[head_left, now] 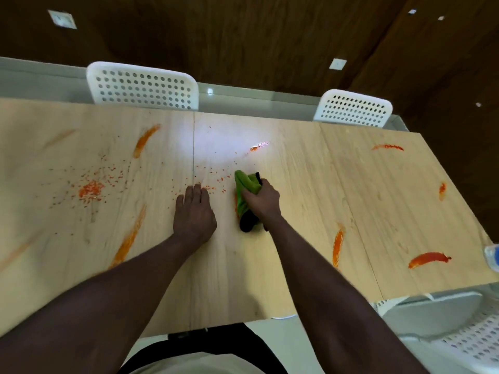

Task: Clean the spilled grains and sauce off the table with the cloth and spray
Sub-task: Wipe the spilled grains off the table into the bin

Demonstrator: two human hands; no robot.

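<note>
My right hand [261, 201] grips a bunched green and black cloth [247, 184] and presses it on the light wooden table [270, 265] near its middle. My left hand [194, 209] lies flat on the table just left of the cloth, fingers together, holding nothing, its fingertips at a small scatter of orange grains [213, 175]. A denser pile of orange grains [90, 189] lies further left. Red-orange sauce streaks mark the table: one far left of centre [145, 140], one near my left forearm [128, 242], two on the right [337, 245] [429, 259].
Two white perforated chairs stand at the table's far edge [143, 86] [353, 107], and another white chair [469, 338] is at the near right. A clear bottle-like object [492, 257] shows at the right frame edge. More sauce smears lie far right [387, 147] [442, 188].
</note>
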